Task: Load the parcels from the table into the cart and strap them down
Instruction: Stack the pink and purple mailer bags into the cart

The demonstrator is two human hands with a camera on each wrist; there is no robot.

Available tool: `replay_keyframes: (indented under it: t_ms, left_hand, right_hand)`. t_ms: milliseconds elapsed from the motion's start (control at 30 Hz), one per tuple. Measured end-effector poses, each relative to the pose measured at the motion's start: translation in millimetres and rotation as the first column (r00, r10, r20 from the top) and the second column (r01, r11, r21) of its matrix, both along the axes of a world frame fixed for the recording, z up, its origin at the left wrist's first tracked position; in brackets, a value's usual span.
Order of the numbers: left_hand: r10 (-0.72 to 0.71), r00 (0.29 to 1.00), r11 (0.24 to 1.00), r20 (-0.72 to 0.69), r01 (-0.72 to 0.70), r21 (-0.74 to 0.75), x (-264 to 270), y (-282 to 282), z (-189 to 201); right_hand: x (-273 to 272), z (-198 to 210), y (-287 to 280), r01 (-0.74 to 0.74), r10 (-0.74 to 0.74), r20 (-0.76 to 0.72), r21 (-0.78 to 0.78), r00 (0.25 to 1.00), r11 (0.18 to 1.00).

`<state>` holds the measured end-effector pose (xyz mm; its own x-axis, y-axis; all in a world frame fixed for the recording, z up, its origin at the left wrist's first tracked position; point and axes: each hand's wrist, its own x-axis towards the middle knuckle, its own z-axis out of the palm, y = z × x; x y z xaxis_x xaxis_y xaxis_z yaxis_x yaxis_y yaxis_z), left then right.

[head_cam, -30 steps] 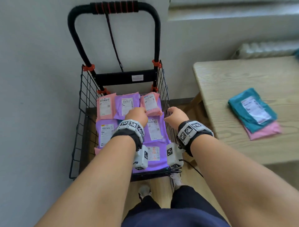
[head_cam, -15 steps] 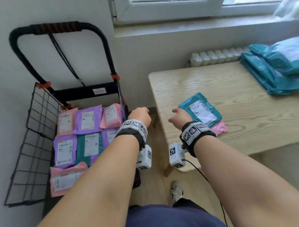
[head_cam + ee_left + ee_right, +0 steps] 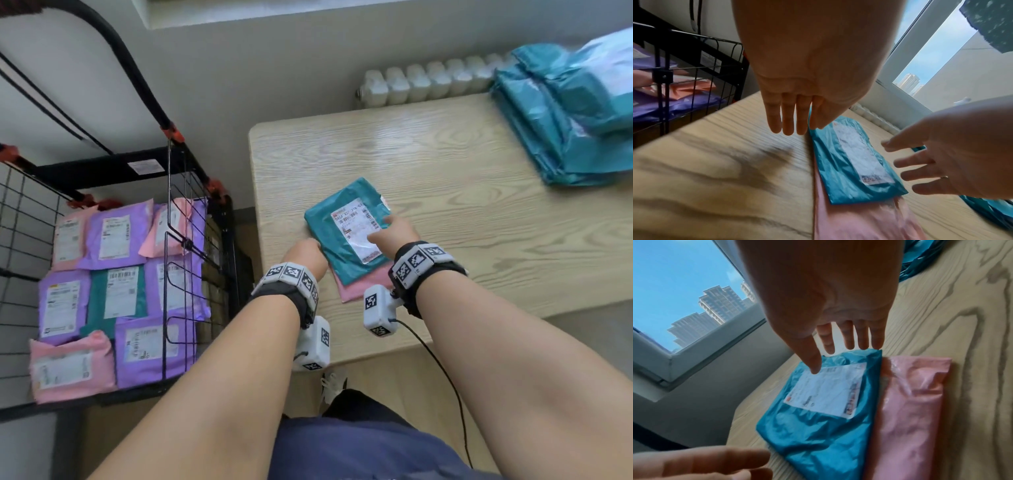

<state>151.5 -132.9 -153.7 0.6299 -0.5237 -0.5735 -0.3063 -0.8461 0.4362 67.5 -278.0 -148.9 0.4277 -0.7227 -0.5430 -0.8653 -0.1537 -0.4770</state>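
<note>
From the head view the teal parcel lies on a pink parcel on the bench, while the wrist views show the left hand and right hand above it, fingers straight and empty.

You have a white radiator against the wall behind the table; above it a window shows blue sky and tall buildings.
</note>
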Motion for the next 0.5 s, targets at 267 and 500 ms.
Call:
replay_keyframes:
  t_ms: [267,500]
  left_hand:
    - [0.236,0.969,0.971,-0.071,-0.238,-0.03,-10,-24,-18]
    - [0.487,0.871,0.868,-0.068,-0.491,-0.075,-6,-27,-20]
  right_hand:
    - [-7,-27,-25,-0.021,0.02,-0.076,-0.022,0.997,1.0]
    - [-7,-15,-30,0.026,-0.029,-0.038,-0.063,0.999,0.998]
